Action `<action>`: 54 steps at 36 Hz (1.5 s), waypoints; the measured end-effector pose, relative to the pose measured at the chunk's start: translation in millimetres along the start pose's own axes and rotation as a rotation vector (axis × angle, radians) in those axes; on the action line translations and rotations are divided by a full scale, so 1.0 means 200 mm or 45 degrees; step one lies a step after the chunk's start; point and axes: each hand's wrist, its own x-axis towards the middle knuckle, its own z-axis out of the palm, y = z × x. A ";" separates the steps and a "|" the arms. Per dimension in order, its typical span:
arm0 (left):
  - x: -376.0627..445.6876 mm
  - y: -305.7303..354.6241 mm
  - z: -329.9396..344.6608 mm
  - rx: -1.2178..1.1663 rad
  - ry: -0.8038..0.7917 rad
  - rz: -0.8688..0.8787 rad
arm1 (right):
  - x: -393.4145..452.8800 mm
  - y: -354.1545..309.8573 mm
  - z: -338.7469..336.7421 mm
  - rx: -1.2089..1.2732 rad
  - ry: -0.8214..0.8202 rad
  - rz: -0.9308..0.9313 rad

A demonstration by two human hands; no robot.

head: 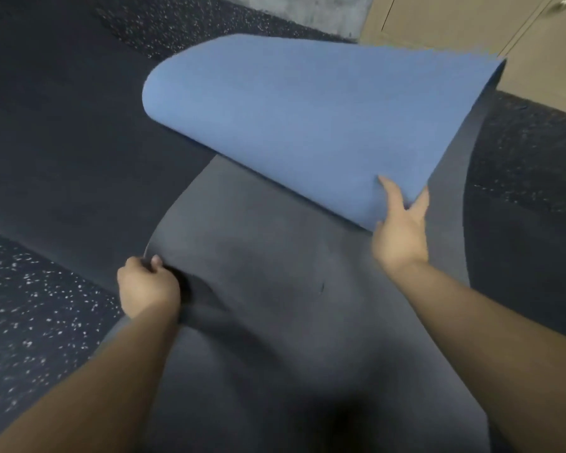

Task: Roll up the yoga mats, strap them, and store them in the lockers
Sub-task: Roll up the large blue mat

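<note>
Dark speckled rubber floor (30,305) surrounds a blue, grey-backed foam yoga mat (307,119) near beige lockers (471,24). Left hand (147,286) grips its left edge. Right hand (401,228) pinches the folded-over corner.

Under everything I see a dark rubber floor (46,305) flecked with pale specks, the flecks clearest at lower left and along the upper edge of my view. At the top centre there is a lighter grey patch (307,9) of floor or wall, too blurred for me to say which. Across the upper right runs a beige cabinet front (438,21) with thin seams between its panels, and I can make out a small round knob (564,4) near the corner.
</note>
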 end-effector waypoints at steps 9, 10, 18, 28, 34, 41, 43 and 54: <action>-0.22 0.09 0.18 -0.049 -0.223 0.010 | -0.25 0.03 0.05 -0.240 -0.436 -0.166; -0.25 0.10 0.20 0.023 -0.234 0.084 | -0.30 0.06 0.05 -0.240 -0.488 -0.170; -0.54 0.03 0.25 0.555 -0.821 0.698 | -0.67 0.28 0.00 -0.378 -0.847 -0.225; -1.01 -0.07 0.15 0.824 -1.337 1.080 | -1.03 0.47 -0.27 -0.360 -1.007 -0.306; -1.15 -0.17 0.01 0.888 -1.476 1.294 | -1.21 0.54 -0.42 -0.385 -1.083 -0.290; -1.18 -0.28 -0.11 0.943 -1.474 1.427 | -1.33 0.64 -0.37 -0.416 -0.855 -0.363; -1.19 -0.30 -0.12 0.929 -1.371 1.488 | -1.31 0.65 -0.33 -0.442 -0.788 -0.447; -1.30 -0.31 -0.07 0.841 -0.600 1.367 | -1.27 0.74 -0.17 -0.607 -0.028 -0.445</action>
